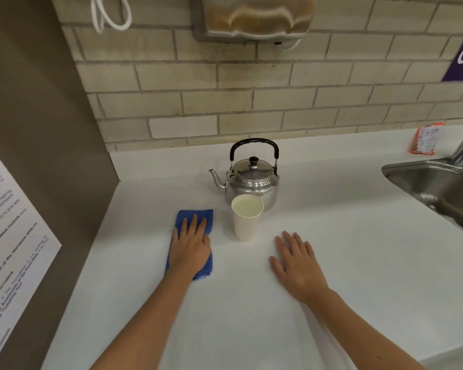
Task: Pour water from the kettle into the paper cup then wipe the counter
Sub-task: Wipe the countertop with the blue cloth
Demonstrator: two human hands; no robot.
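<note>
A steel kettle (253, 180) with a black handle stands upright on the white counter (345, 249), spout pointing left. Just in front of it stands a white paper cup (246, 222) with liquid inside. A folded blue cloth (195, 218) lies left of the cup. My left hand (191, 248) rests flat on the cloth, fingers spread, covering its middle. My right hand (297, 265) lies flat and open on the bare counter, right of the cup and apart from it.
A steel sink (439, 188) with a tap is set into the counter at the right. An orange packet (425, 140) leans on the brick wall behind it. A brown side panel with a printed sheet (8, 249) bounds the left. A dispenser (254, 17) hangs on the wall above.
</note>
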